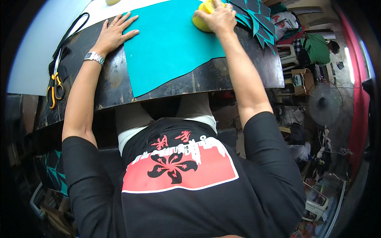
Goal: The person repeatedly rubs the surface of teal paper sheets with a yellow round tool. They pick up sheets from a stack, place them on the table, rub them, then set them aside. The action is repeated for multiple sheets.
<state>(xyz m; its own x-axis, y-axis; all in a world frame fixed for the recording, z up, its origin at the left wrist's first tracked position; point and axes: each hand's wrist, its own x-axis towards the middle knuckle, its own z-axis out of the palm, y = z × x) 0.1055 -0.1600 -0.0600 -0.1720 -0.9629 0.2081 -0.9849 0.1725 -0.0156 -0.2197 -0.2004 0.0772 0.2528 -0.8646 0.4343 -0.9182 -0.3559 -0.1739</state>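
A teal sheet (170,43) is being pinned at its left edge by the left hand (113,33), fingers spread flat, while a yellow block (201,18) at the sheet's far right is being gripped by the right hand (218,16). The sheet could be creased if the pinning slackens.

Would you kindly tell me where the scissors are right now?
In the head view, the scissors lie at the left end of the dark table, beside a black strap, left of the left hand.
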